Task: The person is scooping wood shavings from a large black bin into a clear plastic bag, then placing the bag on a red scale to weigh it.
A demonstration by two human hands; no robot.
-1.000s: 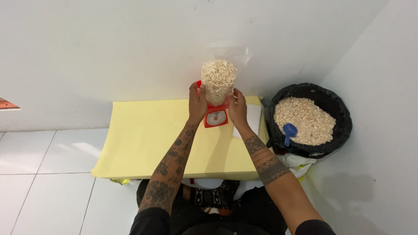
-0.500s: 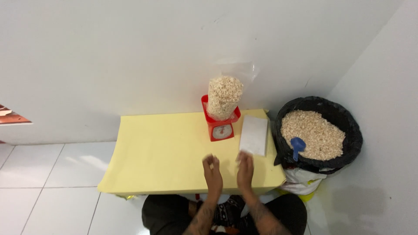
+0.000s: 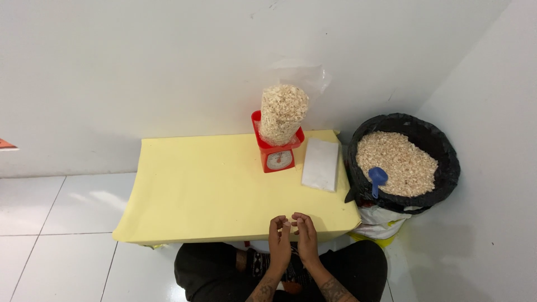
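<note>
I am resting both hands (image 3: 292,237) empty at the near desk (image 3: 196,190) edge, risking the tall bag (image 3: 282,113) toppling off the scale (image 3: 276,154).

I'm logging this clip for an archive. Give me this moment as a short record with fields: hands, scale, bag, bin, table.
left hand: empty, fingers curled, at the near table edge
right hand: empty, fingertips meeting the left hand's
scale: red, dial facing the person, at the table's far edge
bag: clear, full of pale flakes, upright on the scale
bin: black-lined, flakes inside with a blue scoop
table: yellow; white flat stack beside the scale
</note>
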